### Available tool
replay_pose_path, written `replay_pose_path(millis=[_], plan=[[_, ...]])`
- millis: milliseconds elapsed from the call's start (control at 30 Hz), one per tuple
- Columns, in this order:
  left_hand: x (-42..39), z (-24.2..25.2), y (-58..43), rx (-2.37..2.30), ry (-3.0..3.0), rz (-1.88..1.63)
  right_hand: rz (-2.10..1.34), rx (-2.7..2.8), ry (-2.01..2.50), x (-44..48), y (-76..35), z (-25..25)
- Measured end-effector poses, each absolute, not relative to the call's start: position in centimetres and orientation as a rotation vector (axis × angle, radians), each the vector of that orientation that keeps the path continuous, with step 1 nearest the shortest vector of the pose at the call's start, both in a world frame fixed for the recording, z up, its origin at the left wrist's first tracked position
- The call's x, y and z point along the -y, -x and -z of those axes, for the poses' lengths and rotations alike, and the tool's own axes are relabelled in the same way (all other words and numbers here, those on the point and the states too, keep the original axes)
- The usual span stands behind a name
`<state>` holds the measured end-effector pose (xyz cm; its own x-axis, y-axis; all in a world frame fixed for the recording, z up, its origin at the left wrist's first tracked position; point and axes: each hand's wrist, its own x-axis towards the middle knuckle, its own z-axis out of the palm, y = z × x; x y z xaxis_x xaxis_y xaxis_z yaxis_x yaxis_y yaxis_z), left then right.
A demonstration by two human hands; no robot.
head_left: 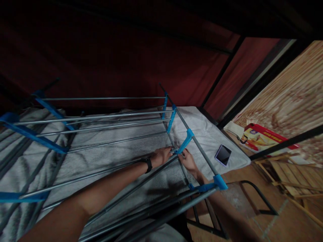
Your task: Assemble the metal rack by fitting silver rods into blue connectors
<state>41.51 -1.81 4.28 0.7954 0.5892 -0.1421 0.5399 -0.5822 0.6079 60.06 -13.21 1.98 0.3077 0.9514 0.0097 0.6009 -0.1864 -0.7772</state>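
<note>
A metal rack [101,117] of grey rods and blue plastic joints lies on its side on a white-covered bed [207,131]. My left hand [164,155], with a black watch on the wrist, is closed on the end of a grey rod where it meets a blue joint [183,145]. My right hand [188,160] reaches in under the rack's side rail and grips the same joint from the other side. Both hands meet at this joint.
A phone [223,155] with a purple case lies on the bed's corner, right of the rack. A red and yellow box [262,137] sits by a wooden wall at right. Wooden slats [290,171] and a dark chair frame [254,198] stand on the floor.
</note>
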Motion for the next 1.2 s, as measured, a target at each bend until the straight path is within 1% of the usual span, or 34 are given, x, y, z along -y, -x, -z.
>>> replay_pose_path(millis=[133,267,500,667,833,1033,1200], plan=[[2.0,-5.3,-41.4,-0.795,-2.370,-0.162,-0.635,1.418,1.829,13.3,-60.4,-3.5],[2.2,-6.1,-41.2,-0.755,-2.401,-0.193,-0.584,1.401,1.784,13.3,-60.5,-3.8],[1.8,-6.2,-41.5,-0.759,-2.423,-0.114,-0.619,1.364,1.726,13.5,-60.1,-3.7],[1.6,-6.3,-43.9,-0.707,-2.383,-0.094,-0.635,1.341,1.690,13.4,-60.0,-3.9],[2.5,-7.1,-45.9,-0.822,-2.396,-0.041,-0.671,1.355,1.668,13.0,-60.2,-3.9],[3.1,-8.3,-45.5,-0.782,-2.487,-0.048,-0.618,1.354,1.666,12.7,-60.3,-4.3],[3.7,-8.2,-45.6,-0.799,-2.487,-0.074,-0.571,1.317,1.746,12.9,-60.1,-4.5]])
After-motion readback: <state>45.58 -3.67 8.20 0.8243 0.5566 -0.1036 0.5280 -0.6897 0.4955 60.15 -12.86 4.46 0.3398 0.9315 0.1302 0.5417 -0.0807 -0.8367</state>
